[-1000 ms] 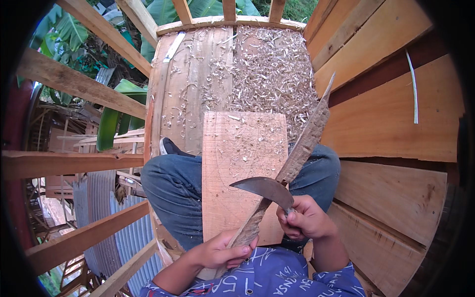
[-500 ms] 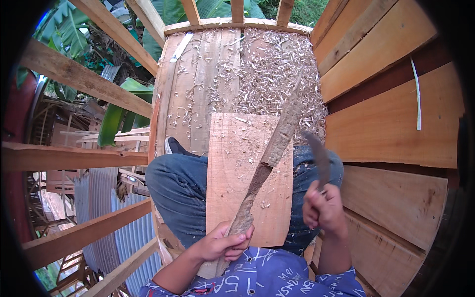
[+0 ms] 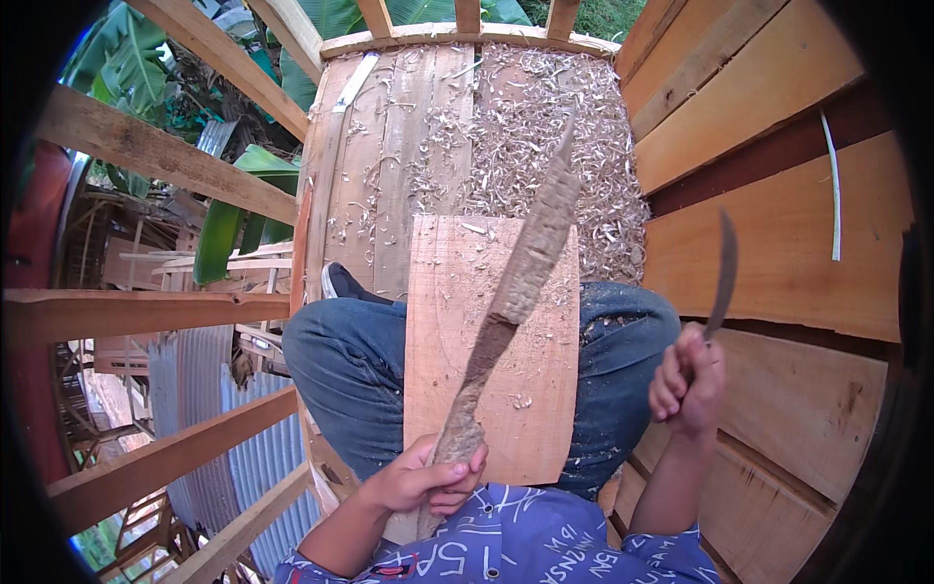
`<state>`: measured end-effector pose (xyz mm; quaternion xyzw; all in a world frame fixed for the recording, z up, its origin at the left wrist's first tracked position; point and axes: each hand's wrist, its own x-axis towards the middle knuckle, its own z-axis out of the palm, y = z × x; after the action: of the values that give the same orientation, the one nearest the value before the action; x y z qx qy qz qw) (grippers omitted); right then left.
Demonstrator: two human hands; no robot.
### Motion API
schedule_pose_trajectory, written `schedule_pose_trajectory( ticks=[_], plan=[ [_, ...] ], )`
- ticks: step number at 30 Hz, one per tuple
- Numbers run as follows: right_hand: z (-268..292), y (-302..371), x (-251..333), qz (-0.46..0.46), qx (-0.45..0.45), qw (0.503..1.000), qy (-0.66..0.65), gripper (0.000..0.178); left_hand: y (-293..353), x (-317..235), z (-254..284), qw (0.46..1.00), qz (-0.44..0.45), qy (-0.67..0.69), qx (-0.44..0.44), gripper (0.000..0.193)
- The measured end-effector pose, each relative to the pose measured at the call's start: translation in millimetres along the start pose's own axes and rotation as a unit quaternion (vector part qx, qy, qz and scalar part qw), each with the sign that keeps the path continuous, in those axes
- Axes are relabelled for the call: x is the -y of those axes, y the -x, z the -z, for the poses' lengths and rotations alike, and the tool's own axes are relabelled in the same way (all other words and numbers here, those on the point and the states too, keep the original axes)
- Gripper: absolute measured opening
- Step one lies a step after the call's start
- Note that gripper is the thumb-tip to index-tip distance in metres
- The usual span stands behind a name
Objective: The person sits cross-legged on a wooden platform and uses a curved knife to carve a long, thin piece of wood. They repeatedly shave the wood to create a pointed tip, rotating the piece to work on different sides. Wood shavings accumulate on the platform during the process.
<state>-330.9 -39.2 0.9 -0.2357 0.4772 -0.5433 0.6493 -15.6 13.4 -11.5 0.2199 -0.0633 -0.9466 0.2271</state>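
Note:
My left hand (image 3: 435,477) grips the near end of a long, rough piece of wood (image 3: 530,258) with bark-like grey skin, notched and brown in its middle. The piece slants up and to the right over a flat wooden board (image 3: 438,321) that lies across my lap, and its far tip tapers to a point. Off to the right, my right hand (image 3: 693,382) is closed round the handle of a curved knife (image 3: 724,273). The blade points up and away, apart from the wood. My fingers hide most of the handle.
Curly wood shavings (image 3: 545,127) cover much of the plank floor (image 3: 389,195) ahead. Wooden rails (image 3: 156,310) stand at my left, with corrugated metal sheets (image 3: 263,428) beyond. A plank wall (image 3: 778,243) rises close on the right, a pale strip (image 3: 833,185) hanging on it.
My right hand with the knife has moved right and slightly up, away from the wood. The wood's far end has swung a little to the left in my left hand.

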Motion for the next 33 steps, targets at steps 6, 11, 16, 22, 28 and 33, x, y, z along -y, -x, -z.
schedule_pose_trajectory(
  ticks=[6, 11, 16, 22, 28, 33],
  plan=[
    [-35, 19, -35, -0.184, 0.141, 0.961, 0.148, 0.015, -5, -11, 0, 0.999, -0.017, -0.035, -0.018, 0.016],
    [-45, 16, -33, -0.156, 0.154, 0.966, 0.137, 0.022, -9, -15, -12, 0.995, -0.005, -0.08, -0.061, 0.021],
    [-40, 9, -39, -0.139, 0.224, 0.932, 0.25, 0.033, -12, -3, -18, 0.988, 0.008, -0.144, -0.046, 0.013],
    [-50, 14, -36, -0.1, 0.149, 0.932, 0.314, 0.03, -13, 0, -14, 0.993, 0.01, -0.116, -0.022, 0.013],
    [-47, 8, -31, -0.128, 0.053, 0.984, 0.111, 0.033, -8, 3, -13, 0.989, 0.0, -0.144, -0.027, 0.013],
    [-59, 12, -30, -0.053, 0.21, 0.926, 0.309, 0.035, -6, 0, -20, 0.974, -0.026, -0.211, -0.081, 0.013]
  ],
)
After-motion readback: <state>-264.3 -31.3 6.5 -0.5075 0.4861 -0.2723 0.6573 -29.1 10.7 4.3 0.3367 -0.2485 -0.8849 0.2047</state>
